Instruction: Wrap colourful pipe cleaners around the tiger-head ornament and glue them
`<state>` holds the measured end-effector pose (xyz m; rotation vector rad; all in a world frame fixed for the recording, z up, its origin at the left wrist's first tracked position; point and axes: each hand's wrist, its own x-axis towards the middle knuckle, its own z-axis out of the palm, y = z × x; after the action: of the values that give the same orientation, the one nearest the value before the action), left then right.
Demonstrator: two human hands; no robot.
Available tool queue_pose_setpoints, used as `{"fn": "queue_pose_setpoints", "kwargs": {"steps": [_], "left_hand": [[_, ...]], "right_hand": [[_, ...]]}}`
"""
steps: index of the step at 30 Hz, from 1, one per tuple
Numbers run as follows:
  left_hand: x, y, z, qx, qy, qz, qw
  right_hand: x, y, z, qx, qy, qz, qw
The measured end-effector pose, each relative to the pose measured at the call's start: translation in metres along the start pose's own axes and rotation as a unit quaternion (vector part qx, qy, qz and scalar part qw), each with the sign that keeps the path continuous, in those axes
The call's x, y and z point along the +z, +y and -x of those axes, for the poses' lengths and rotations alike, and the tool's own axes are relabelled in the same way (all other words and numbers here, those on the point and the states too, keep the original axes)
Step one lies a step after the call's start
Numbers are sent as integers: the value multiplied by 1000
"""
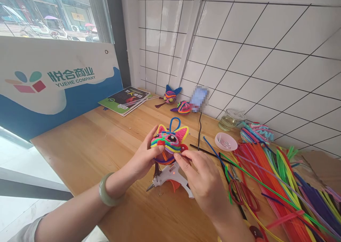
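Observation:
A round, colourful pipe-cleaner animal ornament (168, 146) with pink, yellow-edged ears, a blue hanging loop and a dark tassel is held up over the table. My left hand (145, 155) grips it from the left, thumb across its front. My right hand (201, 176) is closed at its lower right side, thumb and index finger together against the edge. Whatever is between those fingertips is too small to make out. Below the ornament lies a white hot glue gun (170, 174) with an orange trigger and a lit red light, its nozzle pointing left.
Pipe cleaners (282, 185) in many colours spread over the right side, with red-handled scissors (243, 196) among them. Behind are a pink bowl (226, 142), a glass jar (231, 119), two finished ornaments (170, 95), a blurred phone (199, 98) and booklets (124, 100). A tiled wall bounds the table.

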<state>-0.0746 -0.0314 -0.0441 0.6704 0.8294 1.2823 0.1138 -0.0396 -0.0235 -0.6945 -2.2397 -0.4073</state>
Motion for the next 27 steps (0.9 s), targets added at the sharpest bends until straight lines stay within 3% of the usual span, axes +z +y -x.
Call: {"fn": "queue_pose_setpoints", "kwargs": {"steps": [8,14,21,27], "left_hand": [[-1,-3,-4,47,-8,-18,999],[-4,-1,-9,101,-22,-86,991],[5,16,-14,150,-68,-131,977],[20,34,-42,210,-116,-143,960]], "right_hand": [[1,5,3,-3,-5,9,1000],[2,8,3,1,8,-14,1000],[6,23,2,-4,50,-31,998],[6,48,-13,-30,103,16,994]]}}
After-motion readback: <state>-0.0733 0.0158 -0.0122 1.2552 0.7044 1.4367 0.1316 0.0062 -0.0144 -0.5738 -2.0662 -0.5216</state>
